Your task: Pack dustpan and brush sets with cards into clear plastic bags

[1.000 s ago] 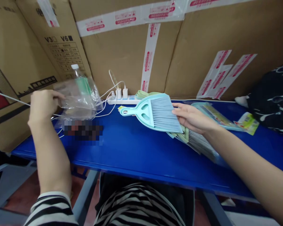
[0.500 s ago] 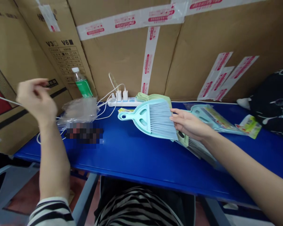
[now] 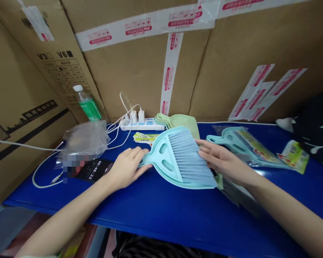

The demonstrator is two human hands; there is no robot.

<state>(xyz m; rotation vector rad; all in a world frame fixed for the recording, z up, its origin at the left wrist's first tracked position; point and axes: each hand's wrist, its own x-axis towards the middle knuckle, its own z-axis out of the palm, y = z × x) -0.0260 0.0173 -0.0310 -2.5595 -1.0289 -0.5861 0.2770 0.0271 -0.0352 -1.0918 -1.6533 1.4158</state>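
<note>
A light blue dustpan (image 3: 193, 185) with a matching hand brush (image 3: 188, 156) nested in it is held over the table, bristles toward the right. My left hand (image 3: 129, 165) is closed around their handles. At the other end my right hand (image 3: 222, 159) grips the wide edge by the bristle tips, its thumb hidden from view. Beneath my right hand and forearm lies a green brush (image 3: 220, 181) with grey bristles, partly covered. Behind the blue set sit green dustpans (image 3: 187, 123), stacked, with a blue edge showing under them.
A bagged blue brush and dustpan set (image 3: 233, 143) lies at the right, near a yellow-green label card (image 3: 296, 154). More cards (image 3: 145, 138) lie before a white power strip (image 3: 150, 125). Clear plastic bags (image 3: 86, 138), a phone (image 3: 94, 170) and a bottle (image 3: 88, 106) are at left.
My left hand has come down from the raised position at the left and taken hold of the handles. The blue set has tilted slightly, and my right hand remains at its wide edge.
</note>
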